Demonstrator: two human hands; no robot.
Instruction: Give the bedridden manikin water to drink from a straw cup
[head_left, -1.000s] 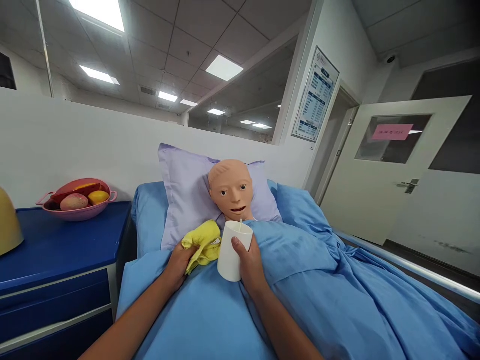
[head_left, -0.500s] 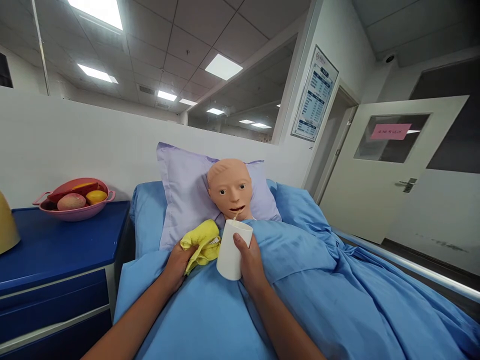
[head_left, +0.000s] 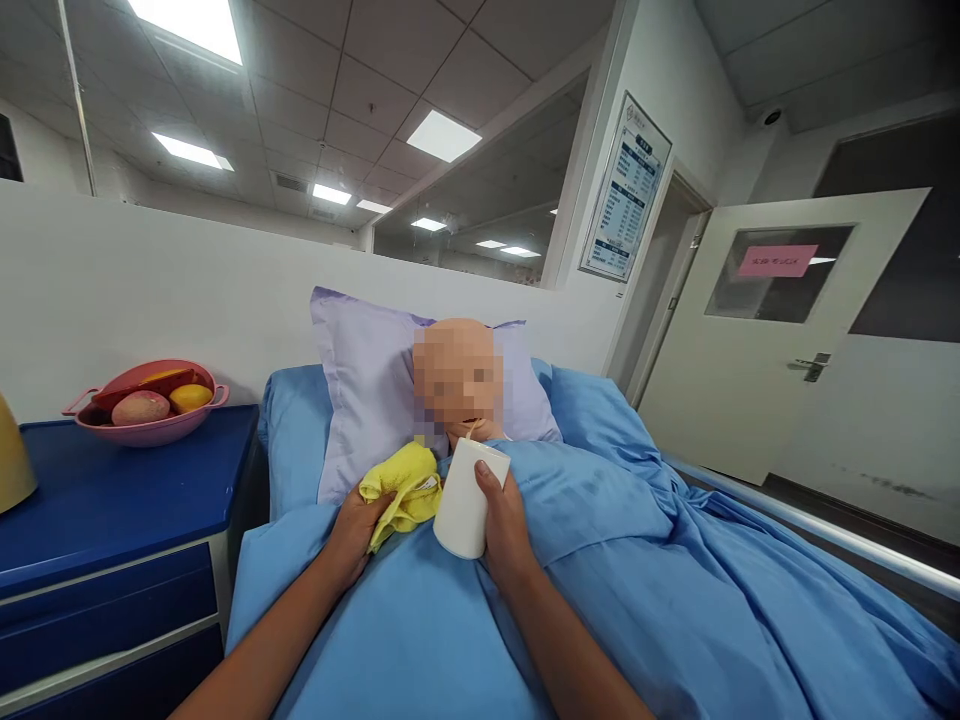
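Note:
My right hand [head_left: 507, 520] is wrapped round a white cup [head_left: 466, 505], thumb on its near side below the rim. The cup leans a little. A thin straw [head_left: 472, 428] rises from it to the mouth of a manikin [head_left: 459, 375], whose head lies on a lilac pillow [head_left: 360, 385]. In my left hand [head_left: 358, 528] is a crumpled yellow towel [head_left: 405, 490], held just left of the cup, below the manikin's chin. A blue quilt [head_left: 600, 520] covers the manikin below the neck and lies under both forearms.
A blue bedside cabinet [head_left: 150, 500] stands at the left, bearing a pink basket [head_left: 161, 432] of fruit and a yellow object [head_left: 11, 460] cut off by the frame. A metal bed rail [head_left: 825, 530] runs along the right side. Behind it, a door [head_left: 757, 400] stands ajar.
The cup's top has tipped slightly to the right in my right hand. My left hand and the towel are nearly where they were. The view has shifted very slightly.

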